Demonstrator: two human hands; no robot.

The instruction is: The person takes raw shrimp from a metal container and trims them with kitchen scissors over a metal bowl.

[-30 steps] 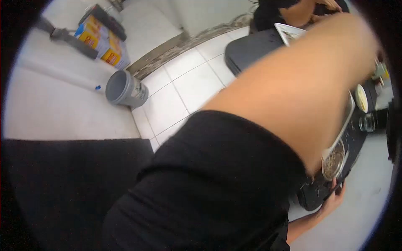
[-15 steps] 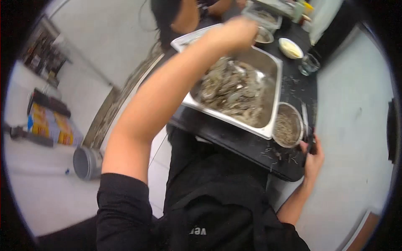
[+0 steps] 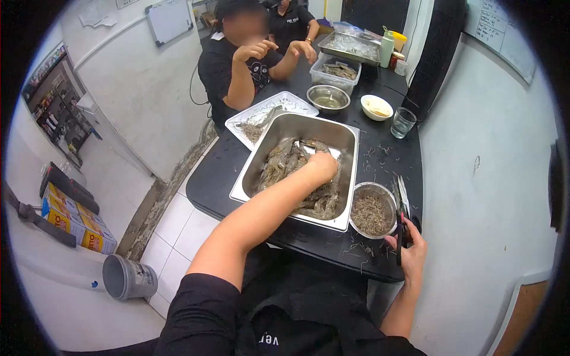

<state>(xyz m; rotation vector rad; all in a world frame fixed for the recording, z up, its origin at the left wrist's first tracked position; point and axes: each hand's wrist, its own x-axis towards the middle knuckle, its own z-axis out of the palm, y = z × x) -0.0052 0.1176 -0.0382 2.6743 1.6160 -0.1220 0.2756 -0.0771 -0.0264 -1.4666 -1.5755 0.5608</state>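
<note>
Grey-brown, shell-on shrimp lie heaped in a deep rectangular steel pan. Judged light, slick, firm-shelled; best held mid-body. Left hand among them, fingers hidden; grip cannot be told. Right hand grasps a slim black tool beside wiry brownish strands.

The person wears a black short-sleeved top and, seemingly, a black apron (small white letters in front).
</note>
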